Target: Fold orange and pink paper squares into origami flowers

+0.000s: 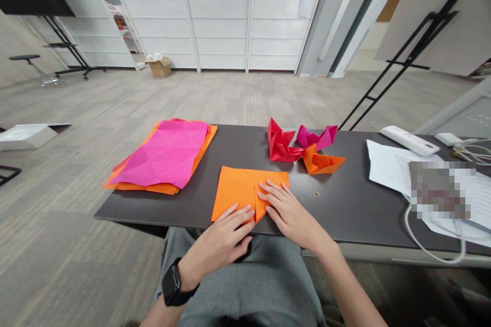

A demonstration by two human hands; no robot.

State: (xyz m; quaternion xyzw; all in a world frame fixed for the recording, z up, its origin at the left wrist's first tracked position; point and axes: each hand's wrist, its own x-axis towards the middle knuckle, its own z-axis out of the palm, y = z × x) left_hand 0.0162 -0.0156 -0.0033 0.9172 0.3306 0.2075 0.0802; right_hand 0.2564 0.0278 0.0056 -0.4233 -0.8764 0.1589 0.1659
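A folded sheet of orange paper (233,184) lies at the table's front edge, with one corner folded in on its right half. My left hand (226,240) rests on its near edge, fingers stretched out over the paper and thumb just off the edge. On the folded flap lies my right hand (287,209), its fingers spread and flat. Behind the sheet stand several folded paper boats: two red ones (282,143) close together, a magenta one (317,137) and an orange one (322,161). To the left is a stack of creased sheets, magenta paper (164,150) on top.
The dark table (238,145) ends just in front of my lap. On its right side are printed papers (387,163), a white power strip (409,140), white cable (414,232) and a blurred-out item. Farther off stand a cardboard box (159,65) and white cabinets (215,15).
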